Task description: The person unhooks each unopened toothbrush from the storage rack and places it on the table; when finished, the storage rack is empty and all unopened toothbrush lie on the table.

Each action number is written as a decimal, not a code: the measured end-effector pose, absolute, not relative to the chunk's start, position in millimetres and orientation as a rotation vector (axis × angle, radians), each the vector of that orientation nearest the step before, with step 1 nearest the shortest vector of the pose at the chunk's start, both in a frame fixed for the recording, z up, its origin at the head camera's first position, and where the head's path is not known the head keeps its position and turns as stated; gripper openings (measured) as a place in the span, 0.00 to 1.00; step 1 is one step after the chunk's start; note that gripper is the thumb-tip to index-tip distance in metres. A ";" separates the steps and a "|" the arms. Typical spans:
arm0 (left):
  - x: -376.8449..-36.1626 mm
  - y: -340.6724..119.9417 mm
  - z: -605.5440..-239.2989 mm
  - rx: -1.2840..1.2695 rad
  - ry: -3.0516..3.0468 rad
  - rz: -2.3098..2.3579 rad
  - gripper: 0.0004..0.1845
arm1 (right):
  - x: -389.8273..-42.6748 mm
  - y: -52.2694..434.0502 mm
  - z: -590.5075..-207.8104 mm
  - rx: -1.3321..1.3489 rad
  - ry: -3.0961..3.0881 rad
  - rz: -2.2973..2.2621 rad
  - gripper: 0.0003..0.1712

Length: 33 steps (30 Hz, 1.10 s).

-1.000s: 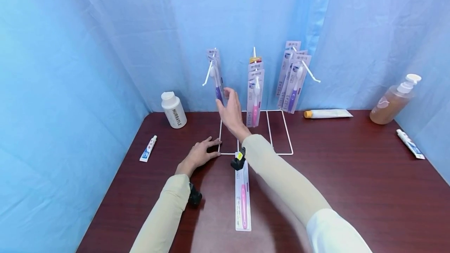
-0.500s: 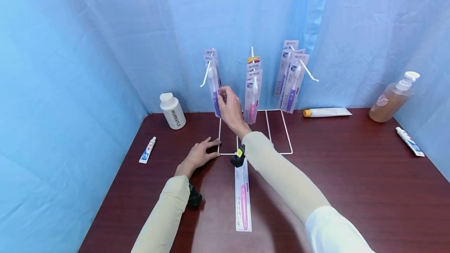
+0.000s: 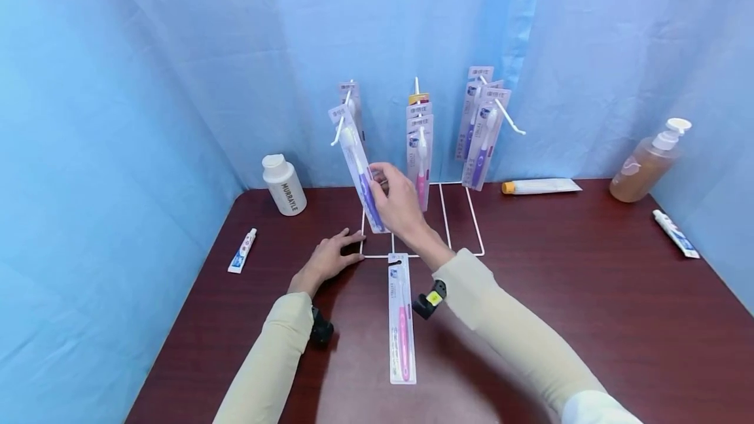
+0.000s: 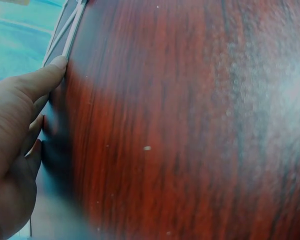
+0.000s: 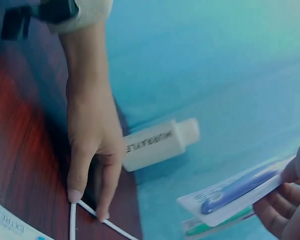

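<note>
1. Here, the dark red tabletop (image 3: 589, 319) fills the lower half of the head view, with blue curtain (image 3: 147, 51) behind and to both sides.
2. A white wire rack (image 3: 471, 214) stands at the back middle, carded toothbrushes hanging from its hooks; its base frame lies flat on the tabletop.
3. A pump bottle (image 3: 645, 162) stands at the far right, a white bottle (image 3: 284, 184) at the far left.
4. The right hand (image 3: 400, 205) pinches a carded purple toothbrush (image 3: 359, 172) between thumb and fingers, holding it tilted in front of the rack's left hook.
5. The left hand (image 3: 326, 260) lies flat, fingers straight, pressing the rack's front left corner; the fingertips (image 5: 75, 195) touch the wire.
6. A carded pink toothbrush (image 3: 402, 319) lies on the tabletop in front of the rack, between the two forearms.
7. A long tube (image 3: 542, 186) lies right of the rack; small tubes lie at the left edge (image 3: 240, 251) and the far right (image 3: 676, 234).
</note>
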State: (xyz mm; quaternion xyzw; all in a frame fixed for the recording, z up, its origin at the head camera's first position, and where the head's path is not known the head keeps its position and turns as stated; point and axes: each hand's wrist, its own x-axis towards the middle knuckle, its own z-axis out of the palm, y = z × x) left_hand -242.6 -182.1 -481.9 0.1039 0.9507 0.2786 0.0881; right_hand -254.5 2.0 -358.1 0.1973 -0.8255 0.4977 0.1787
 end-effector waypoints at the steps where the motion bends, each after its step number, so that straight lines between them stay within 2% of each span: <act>1: -242.6 -182.1 -481.6 0.305 2.827 0.830 0.28 | -249.1 5.6 -355.0 0.564 -2.353 1.387 0.15; 10: -242.5 -183.5 -481.7 0.303 2.833 0.825 0.29 | -208.9 33.2 -326.4 0.672 -2.476 1.226 0.13; 20: -241.0 -181.1 -483.6 0.309 2.834 0.842 0.29 | -186.8 45.1 -313.3 0.843 -2.490 1.456 0.12; 27: -241.1 -181.2 -484.9 0.308 2.847 0.841 0.29 | -171.5 58.8 -321.8 0.832 -2.537 1.712 0.13; 33: -242.2 -181.8 -483.9 0.314 2.844 0.823 0.29 | -162.2 73.2 -345.7 0.772 -2.512 1.972 0.11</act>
